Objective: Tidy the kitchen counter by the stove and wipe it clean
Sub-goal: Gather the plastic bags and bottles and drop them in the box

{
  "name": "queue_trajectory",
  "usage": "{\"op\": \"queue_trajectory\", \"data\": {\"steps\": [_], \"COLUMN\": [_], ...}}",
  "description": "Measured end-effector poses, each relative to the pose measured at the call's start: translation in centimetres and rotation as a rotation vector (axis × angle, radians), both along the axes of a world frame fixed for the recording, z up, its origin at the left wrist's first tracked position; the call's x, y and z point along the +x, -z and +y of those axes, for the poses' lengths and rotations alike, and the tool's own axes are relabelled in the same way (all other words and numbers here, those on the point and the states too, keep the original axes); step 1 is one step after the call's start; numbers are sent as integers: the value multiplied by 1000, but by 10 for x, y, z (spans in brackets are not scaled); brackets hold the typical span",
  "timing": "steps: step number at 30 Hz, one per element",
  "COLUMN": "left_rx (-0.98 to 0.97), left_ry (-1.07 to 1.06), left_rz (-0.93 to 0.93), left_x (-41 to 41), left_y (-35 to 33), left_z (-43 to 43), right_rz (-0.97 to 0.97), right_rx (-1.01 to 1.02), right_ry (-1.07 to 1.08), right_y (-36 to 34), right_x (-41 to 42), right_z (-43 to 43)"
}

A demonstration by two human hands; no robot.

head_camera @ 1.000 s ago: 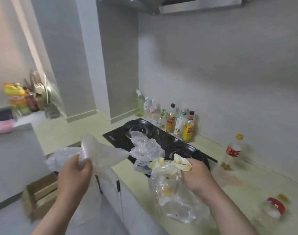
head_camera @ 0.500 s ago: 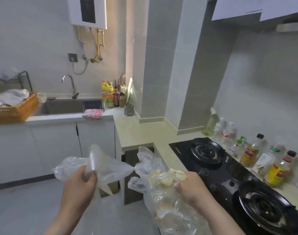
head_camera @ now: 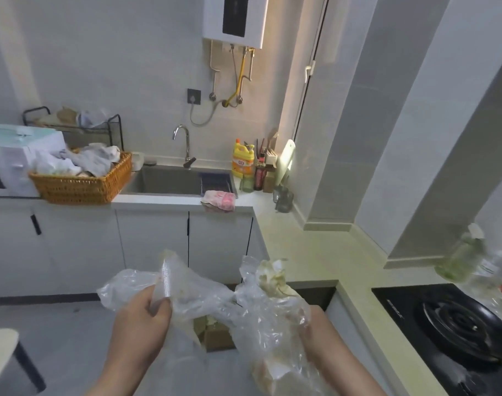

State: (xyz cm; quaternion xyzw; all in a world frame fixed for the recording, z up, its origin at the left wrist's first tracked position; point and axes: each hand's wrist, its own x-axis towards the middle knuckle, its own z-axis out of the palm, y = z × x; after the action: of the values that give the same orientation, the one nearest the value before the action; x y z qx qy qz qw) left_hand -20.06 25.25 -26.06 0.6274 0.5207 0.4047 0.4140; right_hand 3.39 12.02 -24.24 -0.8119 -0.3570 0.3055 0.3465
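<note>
My left hand [head_camera: 141, 324] grips a crumpled clear plastic bag [head_camera: 184, 287] in front of me, over the floor. My right hand [head_camera: 315, 330] grips a second clear plastic bag [head_camera: 267, 312] with yellowish scraps [head_camera: 272, 277] bunched at its top; most of that hand is hidden behind the plastic. The pale green counter [head_camera: 309, 252] runs along the right, and the black gas stove [head_camera: 455, 324] sits in it at the lower right.
A cardboard box [head_camera: 212, 332] stands on the floor below the bags. A green spray bottle [head_camera: 461, 258] stands behind the stove. Farther back are the sink [head_camera: 169, 181], a pink cloth [head_camera: 219, 200], a wicker basket [head_camera: 81, 181], a microwave [head_camera: 12, 161] and a yellow detergent bottle [head_camera: 242, 160].
The view has swung left, from the stove and its bottles toward the sink wall. Both hands keep hold of their plastic bags in the same pose.
</note>
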Motion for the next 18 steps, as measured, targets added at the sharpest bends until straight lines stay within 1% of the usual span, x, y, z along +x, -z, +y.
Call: {"op": "queue_trajectory", "data": {"steps": [4, 8, 12, 15, 18], "left_rx": [-36, -60, -45, -26, -23], "left_ry": [-35, -44, -73, -112, -151], "left_rz": [-21, -8, -20, -34, -42], "left_x": [4, 17, 43, 68, 89], "left_y": [2, 7, 5, -4, -10], "left_z": [41, 77, 114, 144, 176], "right_rz": [-31, -83, -150, -218, -150], "right_rx": [-26, -4, 46, 123, 202], "right_ry": [46, 17, -31, -86, -129], "right_y": [-8, -8, -6, -7, -7], "right_x": [-2, 7, 29, 51, 73], "right_z": [49, 99, 152, 190, 225]}}
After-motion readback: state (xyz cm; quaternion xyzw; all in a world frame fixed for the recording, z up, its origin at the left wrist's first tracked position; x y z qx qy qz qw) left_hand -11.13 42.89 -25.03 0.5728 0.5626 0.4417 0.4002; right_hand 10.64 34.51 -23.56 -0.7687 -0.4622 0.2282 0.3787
